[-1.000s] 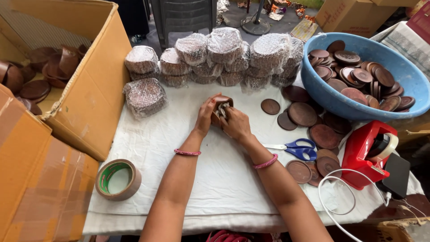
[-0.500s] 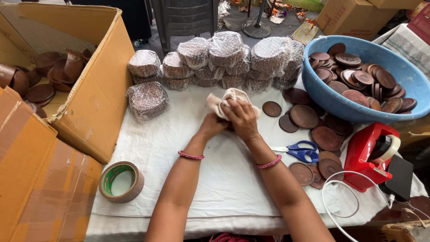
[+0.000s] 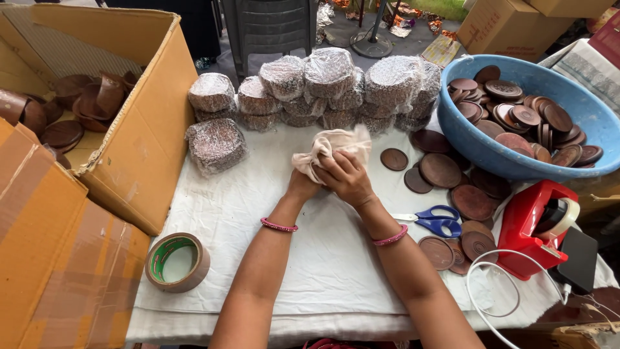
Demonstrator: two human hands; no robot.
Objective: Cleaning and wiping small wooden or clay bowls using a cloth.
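Observation:
Both hands meet at the middle of the white cloth-covered table [image 3: 303, 258]. My left hand [image 3: 302, 184] and my right hand [image 3: 349, 178] grip a cream-coloured cloth bundle [image 3: 332, 145] that is bunched up between them. What the bundle wraps is hidden. A pink bangle sits on each wrist. Behind the bundle stands a row of round stacks wrapped in clear film [image 3: 323, 84]. One more wrapped stack [image 3: 216, 145] lies to the left of my hands.
A blue basin [image 3: 465, 139] full of brown discs stands at the right, with loose brown discs [image 3: 452, 187] beside it. Blue scissors [image 3: 433, 220], a red tape dispenser [image 3: 539, 226] and a white cable lie near. A tape roll [image 3: 176, 262] and open cardboard boxes [image 3: 135, 129] are at the left.
A second ago my hands held a small brown stack. Now the cream cloth covers it and is gathered between both hands, which have shifted slightly.

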